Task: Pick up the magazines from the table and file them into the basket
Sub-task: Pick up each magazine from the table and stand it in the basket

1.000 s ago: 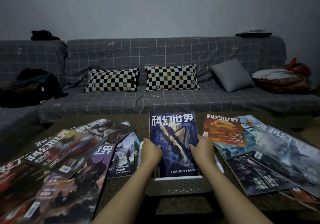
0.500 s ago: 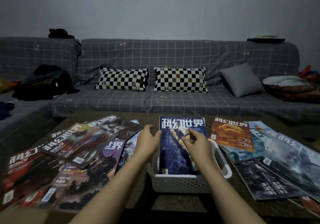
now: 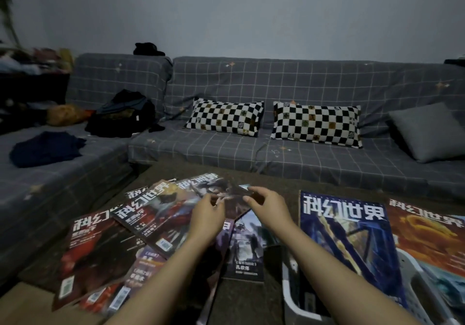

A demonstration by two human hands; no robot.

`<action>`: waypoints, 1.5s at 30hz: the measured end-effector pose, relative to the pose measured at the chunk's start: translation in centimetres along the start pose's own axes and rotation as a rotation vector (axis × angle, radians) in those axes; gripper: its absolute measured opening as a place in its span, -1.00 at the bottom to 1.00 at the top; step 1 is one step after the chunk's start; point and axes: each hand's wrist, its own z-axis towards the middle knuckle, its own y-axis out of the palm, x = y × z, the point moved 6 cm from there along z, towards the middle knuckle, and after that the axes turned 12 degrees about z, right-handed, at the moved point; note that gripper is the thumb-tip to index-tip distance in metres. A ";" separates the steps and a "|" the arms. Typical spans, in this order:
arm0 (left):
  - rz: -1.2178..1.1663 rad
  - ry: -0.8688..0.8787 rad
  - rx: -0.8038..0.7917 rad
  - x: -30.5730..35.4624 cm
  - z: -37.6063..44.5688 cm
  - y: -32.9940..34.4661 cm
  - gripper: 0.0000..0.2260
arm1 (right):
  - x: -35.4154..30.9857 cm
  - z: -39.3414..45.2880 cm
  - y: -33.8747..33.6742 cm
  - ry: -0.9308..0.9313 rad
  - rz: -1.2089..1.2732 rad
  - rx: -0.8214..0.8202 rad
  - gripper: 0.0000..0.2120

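- The blue magazine [image 3: 352, 249] stood upright in the white basket [image 3: 299, 302], both hands having let it go since half a second before: one filed, judged done
- The left hand [image 3: 207, 215] and right hand [image 3: 268, 205] had crossed to the left pile, fingers loosely spread and empty over the dark top magazine [image 3: 216, 189], not yet grasping
- Overlapping covers crowded the bench [image 3: 271, 186]; open room lay only beyond the pile, toward the sofa [image 3: 251, 153]
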 end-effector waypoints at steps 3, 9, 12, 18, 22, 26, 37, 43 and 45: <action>0.108 -0.053 0.028 -3.6 2.2 0.0 -0.75 | 0.9 2.9 4.0 0.035 -0.074 -0.099 -0.58; 0.475 -0.111 -0.005 -11.1 4.1 0.0 -0.60 | 3.4 6.0 11.2 0.134 -0.166 -0.283 -0.62; 0.612 -0.077 -0.039 -12.6 4.2 0.6 -0.50 | 4.2 7.2 13.0 0.123 -0.217 -0.287 -0.63; 0.716 -0.013 -0.082 -12.7 4.2 1.4 -0.45 | 4.7 8.0 14.5 0.118 -0.205 -0.257 -0.73; 0.711 0.099 -0.126 -12.2 2.8 1.3 -0.46 | 5.3 7.7 13.7 0.251 -0.257 -0.293 -0.58; 0.633 0.265 -0.136 -11.8 -0.1 1.0 -0.48 | 5.1 5.9 12.7 0.303 -0.357 -0.303 -0.61; 0.182 -0.174 0.009 -12.1 -4.3 -3.6 -0.50 | 1.3 -0.5 9.1 0.288 0.308 -0.056 -0.91; -0.217 -0.065 0.150 -5.6 -6.2 -6.6 -0.44 | -1.2 -4.7 1.0 0.183 0.480 0.078 -0.91; -0.362 -0.086 0.140 -3.1 -6.9 -6.8 -0.44 | -1.6 -6.3 -2.1 0.139 0.520 0.132 -0.88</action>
